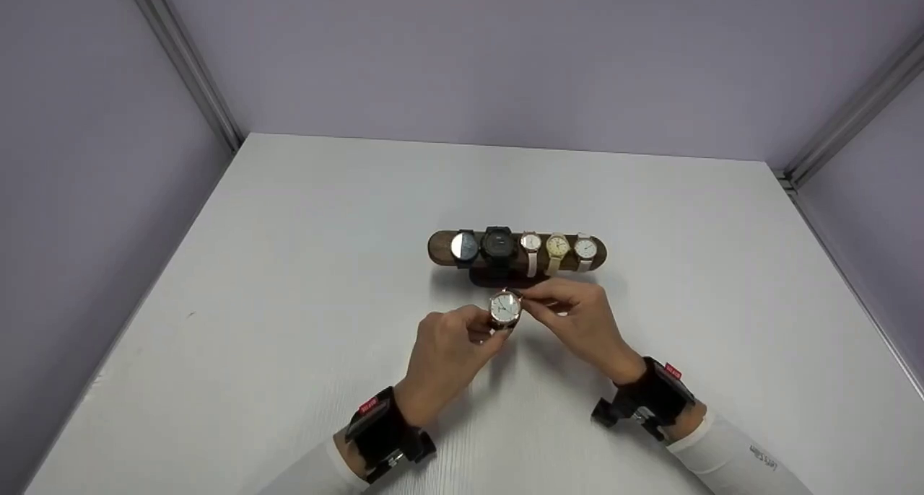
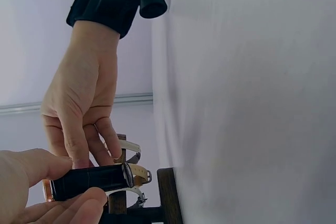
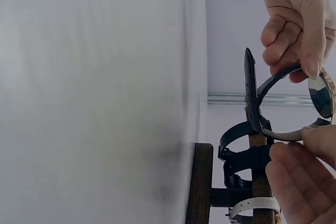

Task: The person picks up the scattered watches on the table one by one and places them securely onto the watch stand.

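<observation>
Left hand [image 1: 447, 351]: pinching watch [image 1: 505, 308] just in front of stand [image 1: 516, 253]
Right hand [image 1: 577, 322]: pinching same watch's other side

A white table [image 1: 289, 278] stands enclosed by plain lilac walls [image 1: 462, 55] with metal corner rails [image 1: 184, 58].

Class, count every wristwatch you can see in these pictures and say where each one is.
6. Five sit in a row on the wooden stand: mirror-faced, black, small white, gold, white. The sixth watch is held by both hands.
</observation>
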